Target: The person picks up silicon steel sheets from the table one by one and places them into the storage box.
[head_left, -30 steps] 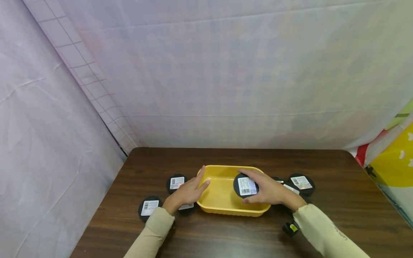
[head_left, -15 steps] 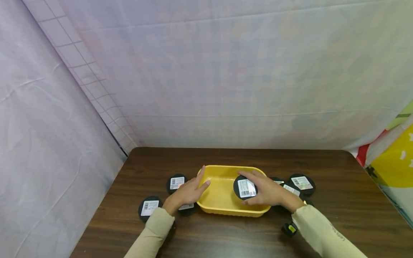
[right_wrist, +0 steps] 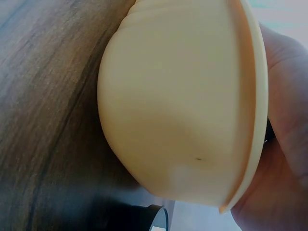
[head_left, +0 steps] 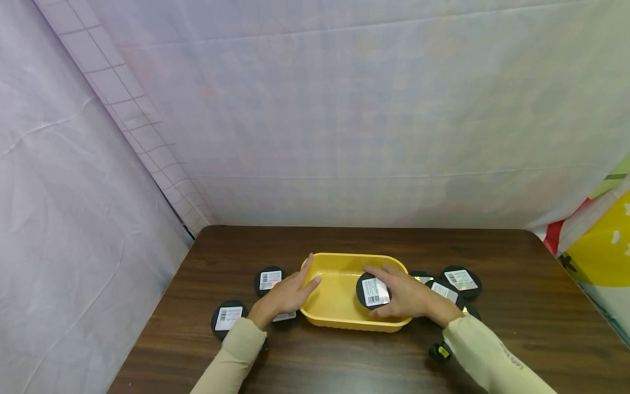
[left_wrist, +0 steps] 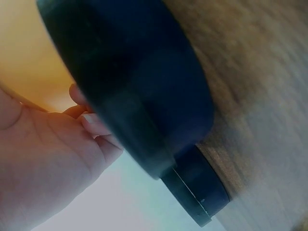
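My right hand [head_left: 406, 293] grips a flat round black container [head_left: 374, 291] by its edge, with its white barcode label facing up. It is held over the right half of a yellow plastic basin [head_left: 339, 324]. My left hand [head_left: 285, 295] rests on the basin's left rim, index finger straight, thumb stretched over the inside. In the left wrist view, a black container [left_wrist: 139, 82] hides part of the left fingers [left_wrist: 96, 125]. The basin's outer wall [right_wrist: 178, 96] fills much of the right wrist view and hides most of the right fingers.
Several like black containers lie left of the basin, one at the far left [head_left: 228, 318] and one behind the left hand [head_left: 269, 280]. More cluster on the right, including one at the back right [head_left: 461, 280]. A small black device [head_left: 439, 353] sits by the right sleeve. Pale cloth hangs behind.
My right hand and the held container have moved slightly down and toward me over the basin. More of the containers on the right shows now. My left hand has kept its place.
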### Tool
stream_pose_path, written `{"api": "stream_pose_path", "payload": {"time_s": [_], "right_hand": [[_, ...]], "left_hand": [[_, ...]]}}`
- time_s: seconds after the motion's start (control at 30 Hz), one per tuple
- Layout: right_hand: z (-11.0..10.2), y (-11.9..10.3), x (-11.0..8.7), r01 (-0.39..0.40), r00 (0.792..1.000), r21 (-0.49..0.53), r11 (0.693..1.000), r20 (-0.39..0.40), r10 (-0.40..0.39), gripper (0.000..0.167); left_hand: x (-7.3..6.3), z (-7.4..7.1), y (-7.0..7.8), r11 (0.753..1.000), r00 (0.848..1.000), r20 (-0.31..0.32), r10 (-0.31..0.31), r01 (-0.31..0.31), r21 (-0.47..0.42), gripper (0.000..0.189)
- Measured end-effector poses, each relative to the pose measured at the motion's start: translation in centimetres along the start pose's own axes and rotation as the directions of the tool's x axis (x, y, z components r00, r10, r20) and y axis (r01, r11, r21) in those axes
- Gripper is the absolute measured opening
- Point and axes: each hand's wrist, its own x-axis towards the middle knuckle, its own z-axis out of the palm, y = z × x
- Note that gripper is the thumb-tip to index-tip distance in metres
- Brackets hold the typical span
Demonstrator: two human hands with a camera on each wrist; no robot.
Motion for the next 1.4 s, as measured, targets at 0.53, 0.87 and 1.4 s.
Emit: {"api": "stream_pose_path", "payload": {"time_s": [0.53,0.87,1.4], "right_hand": [[0.6,-0.6,0.2,0.014,1.000,-0.205,0.979,-0.004,-0.015,0.096],[1.1,-0.6,0.4,0.052,0.998,-0.312,0.949,-0.012,-0.058,0.093],[0.9,-1.1,0.6,0.044,0.998,-0.380,0.924,0.066,-0.020,0.086]], "left_hand": [[-0.1,-0.1,0.1,1.000,1.000,0.018,0.002,-0.002,-0.016,0.072],[-0.1,-0.1,0.0,1.000,1.000,0.021,0.005,-0.005,-0.024,0.072],[-0.2,-0.1,0.0,1.000,1.000,0.027,0.000,0.001,-0.028,0.073]]}}
